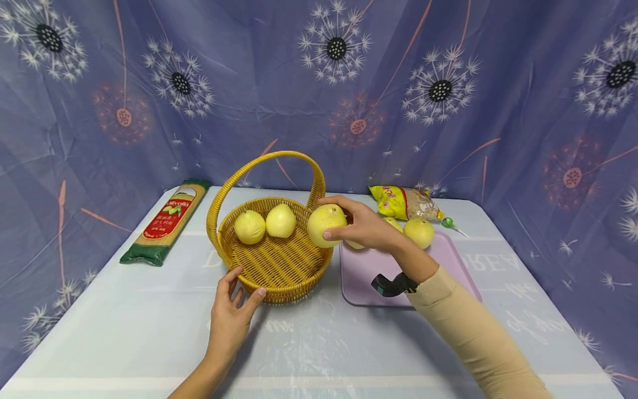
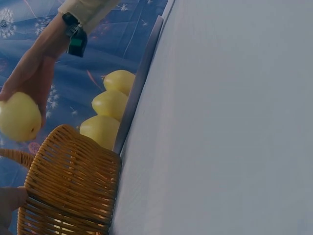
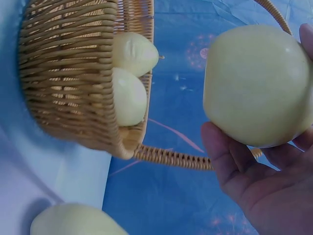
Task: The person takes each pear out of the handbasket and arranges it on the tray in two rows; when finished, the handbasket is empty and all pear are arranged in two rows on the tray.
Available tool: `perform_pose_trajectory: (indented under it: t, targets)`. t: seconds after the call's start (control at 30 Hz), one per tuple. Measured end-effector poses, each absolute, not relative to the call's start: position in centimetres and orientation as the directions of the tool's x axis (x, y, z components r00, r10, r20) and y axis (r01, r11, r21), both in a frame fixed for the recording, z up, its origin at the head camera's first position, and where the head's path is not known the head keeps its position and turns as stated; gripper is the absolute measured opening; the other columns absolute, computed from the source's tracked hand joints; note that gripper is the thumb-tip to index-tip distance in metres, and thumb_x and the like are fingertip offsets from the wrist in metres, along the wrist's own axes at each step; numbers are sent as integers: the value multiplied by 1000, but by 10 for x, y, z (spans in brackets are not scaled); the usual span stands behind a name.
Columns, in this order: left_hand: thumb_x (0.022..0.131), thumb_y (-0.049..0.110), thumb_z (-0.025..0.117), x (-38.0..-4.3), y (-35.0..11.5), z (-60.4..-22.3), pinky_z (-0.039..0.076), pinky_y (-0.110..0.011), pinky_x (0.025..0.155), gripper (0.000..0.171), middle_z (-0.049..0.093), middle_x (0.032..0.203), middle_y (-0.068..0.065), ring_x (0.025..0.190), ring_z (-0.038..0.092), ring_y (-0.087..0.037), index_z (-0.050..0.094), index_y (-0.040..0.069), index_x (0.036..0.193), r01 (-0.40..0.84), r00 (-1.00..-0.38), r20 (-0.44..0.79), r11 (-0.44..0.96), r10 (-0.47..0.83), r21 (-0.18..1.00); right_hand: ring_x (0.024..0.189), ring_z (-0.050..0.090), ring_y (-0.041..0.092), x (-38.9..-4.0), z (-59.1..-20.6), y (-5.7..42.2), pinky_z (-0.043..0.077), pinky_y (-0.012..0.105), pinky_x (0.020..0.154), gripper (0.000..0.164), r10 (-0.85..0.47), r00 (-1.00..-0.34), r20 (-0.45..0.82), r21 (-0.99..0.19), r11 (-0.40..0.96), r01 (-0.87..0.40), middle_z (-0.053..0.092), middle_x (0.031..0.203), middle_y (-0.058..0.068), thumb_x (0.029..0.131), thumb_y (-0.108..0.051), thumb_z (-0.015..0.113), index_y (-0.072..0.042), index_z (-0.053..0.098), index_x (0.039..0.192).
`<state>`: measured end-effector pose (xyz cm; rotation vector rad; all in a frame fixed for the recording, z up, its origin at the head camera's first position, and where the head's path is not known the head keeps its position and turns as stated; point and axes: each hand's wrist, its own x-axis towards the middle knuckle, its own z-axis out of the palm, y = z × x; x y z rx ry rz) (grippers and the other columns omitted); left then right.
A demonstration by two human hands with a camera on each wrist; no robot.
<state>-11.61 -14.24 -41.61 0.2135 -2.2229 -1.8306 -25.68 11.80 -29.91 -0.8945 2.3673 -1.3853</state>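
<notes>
A yellow wicker basket (image 1: pixel 279 284) with a tall arched handle stands on the table, two pale yellow pears (image 1: pixel 281 220) inside toward the back. My right hand (image 1: pixel 366 224) grips another pear (image 1: pixel 324 226), thumb on the near side and fingers over the top, above the basket's right rim. This pear fills much of the right wrist view, clear of the basket wall (image 3: pixel 68 73). Spread thumb and fingers of my left hand (image 1: pixel 231 313) touch the basket's front-left rim. More pears (image 1: pixel 419 233) lie on a lilac tray (image 1: pixel 364 277) to the right, partly hidden by my right hand.
A long noodle packet (image 1: pixel 169 221) with green ends lies to the basket's left. Behind the tray are a yellow bag of food (image 1: pixel 406 203) and a green lollipop (image 1: pixel 448 222). A blue dandelion-print cloth (image 1: pixel 269 83) hangs behind the table.
</notes>
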Motion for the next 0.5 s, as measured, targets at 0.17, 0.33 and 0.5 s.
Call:
perform_pose_trajectory:
  t: [0.17,0.33,0.5]
  targets:
    - [85,25,71,-116,-143,-416,27,-46,117,70,24,154,-14,145,22,-29,32,9,141,50,-956,106,203,-272,978,101,58,26,-253,-304,131,55,37,80,63,-623,-777,91,-874,324,-363,55,123,7,81,-28,75,-31,45,137]
    - [85,25,71,-116,-143,-417,27,-46,117,70,23,155,-14,145,22,-29,32,10,141,41,-957,97,201,-274,979,104,57,27,-249,-310,144,57,40,77,63,-589,-805,70,-886,333,-321,51,130,6,81,-27,75,-30,46,136]
    - [85,27,71,-116,-143,-417,26,-47,117,70,23,154,-14,145,22,-29,32,10,141,46,-957,100,201,-272,979,103,57,25,-244,-316,157,55,36,81,62,-562,-823,86,-864,369,-342,50,134,3,81,-28,74,-28,46,137]
